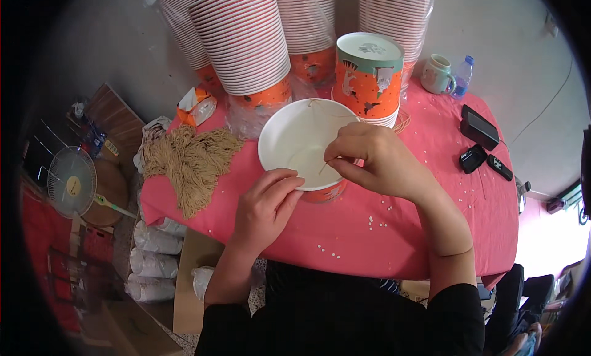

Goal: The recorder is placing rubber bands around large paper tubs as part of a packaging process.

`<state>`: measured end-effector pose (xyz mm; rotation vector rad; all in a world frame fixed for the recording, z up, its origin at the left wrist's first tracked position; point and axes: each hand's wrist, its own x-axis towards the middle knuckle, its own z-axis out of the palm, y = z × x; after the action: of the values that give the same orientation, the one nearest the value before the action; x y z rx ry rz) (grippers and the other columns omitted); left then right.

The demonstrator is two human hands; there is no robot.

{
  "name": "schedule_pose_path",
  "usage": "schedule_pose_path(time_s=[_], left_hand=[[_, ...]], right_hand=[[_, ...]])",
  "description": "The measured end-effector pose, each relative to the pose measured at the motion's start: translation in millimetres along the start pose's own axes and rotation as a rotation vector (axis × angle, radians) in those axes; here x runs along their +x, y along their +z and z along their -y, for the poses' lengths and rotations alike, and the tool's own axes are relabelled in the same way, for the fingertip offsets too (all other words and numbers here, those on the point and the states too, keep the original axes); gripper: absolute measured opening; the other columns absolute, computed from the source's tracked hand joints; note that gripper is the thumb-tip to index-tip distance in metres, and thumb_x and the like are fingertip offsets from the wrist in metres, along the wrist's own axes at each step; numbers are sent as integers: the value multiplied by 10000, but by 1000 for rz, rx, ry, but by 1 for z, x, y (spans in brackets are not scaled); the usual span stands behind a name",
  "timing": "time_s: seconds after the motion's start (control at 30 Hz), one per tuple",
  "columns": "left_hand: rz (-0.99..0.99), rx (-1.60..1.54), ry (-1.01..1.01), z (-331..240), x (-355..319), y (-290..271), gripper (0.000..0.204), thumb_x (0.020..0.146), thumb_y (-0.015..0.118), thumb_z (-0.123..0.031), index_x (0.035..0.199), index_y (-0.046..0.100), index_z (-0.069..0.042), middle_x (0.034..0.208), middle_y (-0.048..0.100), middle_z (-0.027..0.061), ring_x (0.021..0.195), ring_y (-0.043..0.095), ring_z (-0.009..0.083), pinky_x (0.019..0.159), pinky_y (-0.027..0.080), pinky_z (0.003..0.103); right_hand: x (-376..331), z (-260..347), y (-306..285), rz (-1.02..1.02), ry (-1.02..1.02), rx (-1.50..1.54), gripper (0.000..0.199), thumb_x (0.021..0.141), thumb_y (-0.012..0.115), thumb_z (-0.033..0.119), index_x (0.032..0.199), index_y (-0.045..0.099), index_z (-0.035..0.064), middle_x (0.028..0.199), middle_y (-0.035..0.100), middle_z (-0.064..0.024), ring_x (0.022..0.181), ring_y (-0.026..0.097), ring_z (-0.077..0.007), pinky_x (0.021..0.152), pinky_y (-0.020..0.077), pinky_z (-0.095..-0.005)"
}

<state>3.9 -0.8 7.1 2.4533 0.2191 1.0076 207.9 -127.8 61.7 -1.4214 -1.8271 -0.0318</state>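
Observation:
A large white-lined paper bucket with an orange printed outside stands in front of me, its mouth facing up. My left hand grips its near rim, fingers inside and thumb at the edge. Over the bucket's right side, my right hand pinches a thin tan cord, whose short end shows below the fingertips. More thin cord crosses the far rim. The wall of the bucket partly hides behind my right hand. To the left lies a thick bundle of tan cords.
Tall stacks of nested paper buckets line the back. An upturned orange-and-green bucket stands behind my right hand. At right are a mug, a bottle, a black box and a remote. Small white dots speckle the pink tablecloth.

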Motion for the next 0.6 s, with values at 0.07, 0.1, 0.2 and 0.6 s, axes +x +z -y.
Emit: schedule_pose_path(time_s=[0.07, 0.1, 0.2, 0.6], left_hand=[[3, 35, 100, 3, 0, 0, 220, 790, 709, 24, 1004, 670, -10, 994, 654, 108, 830, 662, 250, 671, 525, 328], [4, 34, 98, 2, -2, 1, 220, 790, 709, 24, 1004, 670, -10, 994, 654, 108, 830, 662, 250, 671, 525, 328], [-34, 151, 255, -2, -5, 2, 218, 743, 728, 3, 952, 682, -34, 927, 630, 79, 773, 642, 248, 631, 529, 356], [-229, 407, 573, -11, -7, -2, 307, 666, 696, 8, 962, 724, -68, 991, 624, 39, 658, 520, 157, 523, 436, 257]], right_hand=[[-1, 0, 2, 4, -21, -28, 90, 778, 663, -17, 862, 667, 15, 748, 607, -94, 714, 614, -244, 589, 488, -345], [-2, -1, 5, -6, -58, -15, 95, 771, 665, -16, 858, 669, 20, 741, 598, -90, 720, 607, -253, 599, 485, -360], [-3, 6, 5, -7, -80, -2, 72, 767, 672, 24, 837, 661, 33, 727, 596, -93, 726, 605, -283, 618, 484, -393], [-9, 39, -9, 80, -178, -217, 107, 746, 694, 72, 793, 605, 33, 712, 544, -79, 718, 580, -273, 626, 476, -386]])
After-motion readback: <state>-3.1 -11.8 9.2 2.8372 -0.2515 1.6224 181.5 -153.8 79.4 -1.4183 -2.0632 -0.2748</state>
